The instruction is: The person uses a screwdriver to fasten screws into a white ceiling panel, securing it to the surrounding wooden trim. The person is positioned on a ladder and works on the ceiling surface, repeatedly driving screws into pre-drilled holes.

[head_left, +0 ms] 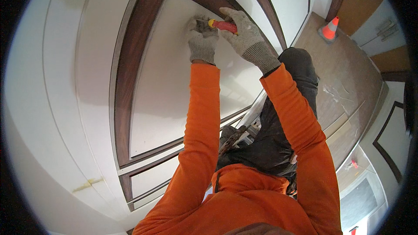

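Gloved hands at work before a flat white panel (163,82) set in a dark brown wood-grain frame (126,82). The right hand (244,32), in a grey knitted glove, is closed about the red handle of a slender hand tool with a yellow collar (224,26); one finger lies extended above the handle. The tool is held near the panel's upper right edge, its collar directed toward the left hand. The left hand (202,37), in a matching, soiled glove, has its fingers curled just beside the collar, below the panel's top corner; whether it grips the tool's tip cannot be told. An orange traffic cone with a pale band (331,28) stands on the brown floor (333,69), near the floor's far edge.
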Demonstrator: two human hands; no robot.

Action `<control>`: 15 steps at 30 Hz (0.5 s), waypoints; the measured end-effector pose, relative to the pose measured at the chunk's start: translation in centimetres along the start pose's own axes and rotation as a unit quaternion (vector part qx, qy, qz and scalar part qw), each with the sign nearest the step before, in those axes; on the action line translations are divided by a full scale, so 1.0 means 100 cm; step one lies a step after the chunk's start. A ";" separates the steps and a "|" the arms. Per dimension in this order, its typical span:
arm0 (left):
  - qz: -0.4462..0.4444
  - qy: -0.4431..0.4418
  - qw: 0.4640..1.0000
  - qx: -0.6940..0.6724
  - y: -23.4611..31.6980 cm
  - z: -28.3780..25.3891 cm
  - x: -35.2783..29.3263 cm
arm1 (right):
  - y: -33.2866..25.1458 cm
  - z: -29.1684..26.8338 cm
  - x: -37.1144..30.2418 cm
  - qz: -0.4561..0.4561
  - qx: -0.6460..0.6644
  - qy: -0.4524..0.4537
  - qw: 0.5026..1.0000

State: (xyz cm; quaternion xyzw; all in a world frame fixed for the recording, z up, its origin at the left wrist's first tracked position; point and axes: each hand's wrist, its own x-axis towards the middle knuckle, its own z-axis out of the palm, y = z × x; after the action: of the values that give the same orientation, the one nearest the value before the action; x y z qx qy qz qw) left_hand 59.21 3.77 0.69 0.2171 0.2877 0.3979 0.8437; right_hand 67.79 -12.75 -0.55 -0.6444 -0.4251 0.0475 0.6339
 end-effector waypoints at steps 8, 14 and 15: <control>-0.008 0.004 1.000 0.011 0.000 0.004 -0.010 | -0.010 -0.002 0.001 0.180 -0.061 -0.083 0.978; -0.002 0.035 0.999 -0.017 -0.002 0.009 -0.012 | -0.001 -0.004 0.008 0.031 -0.062 0.032 0.997; -0.008 0.030 0.999 -0.024 -0.003 0.011 -0.012 | 0.001 -0.004 0.010 0.027 -0.053 0.024 0.998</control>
State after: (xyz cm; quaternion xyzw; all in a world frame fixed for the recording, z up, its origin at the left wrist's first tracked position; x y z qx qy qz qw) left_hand 59.42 2.49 1.69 0.1823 0.3052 0.4045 0.8426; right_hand 68.74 -12.42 -0.07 -0.6894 -0.3938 0.0267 0.6074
